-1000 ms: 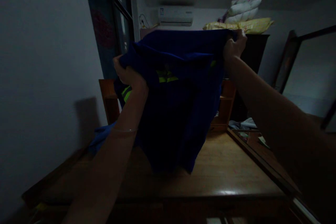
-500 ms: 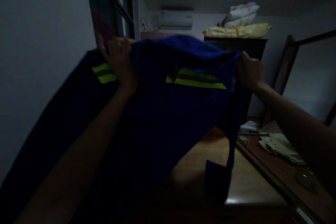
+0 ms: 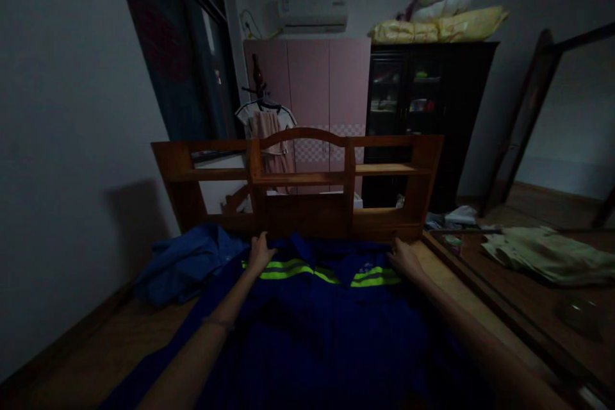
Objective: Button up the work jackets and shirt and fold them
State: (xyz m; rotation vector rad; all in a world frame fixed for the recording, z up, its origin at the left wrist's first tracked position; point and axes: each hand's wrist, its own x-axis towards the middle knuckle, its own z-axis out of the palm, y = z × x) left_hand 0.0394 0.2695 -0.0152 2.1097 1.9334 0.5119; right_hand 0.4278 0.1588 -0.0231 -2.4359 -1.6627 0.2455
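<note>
A dark blue work jacket (image 3: pixel 331 327) with yellow-green reflective stripes across the chest lies spread on the wooden surface, its collar toward the shelf. My left hand (image 3: pixel 261 252) grips the jacket at the shoulder on the left. At the opposite shoulder, my right hand (image 3: pixel 403 259) pinches the fabric. Both arms reach forward over the jacket, and its lower part fades into shadow. Just left of my left hand rests a crumpled lighter blue garment (image 3: pixel 187 262).
A wooden shelf unit (image 3: pixel 302 179) stands along the far edge of the wooden surface (image 3: pixel 461 288). To the right, a lower brown table (image 3: pixel 533 314) bears folded pale green cloth (image 3: pixel 542 253) and a glass bowl (image 3: pixel 576 314). A wall (image 3: pixel 72 160) borders the left side.
The jacket was held up in the air and has come down flat onto the wooden surface. Both hands have lowered with it, uncovering the shelf unit and the lighter blue garment.
</note>
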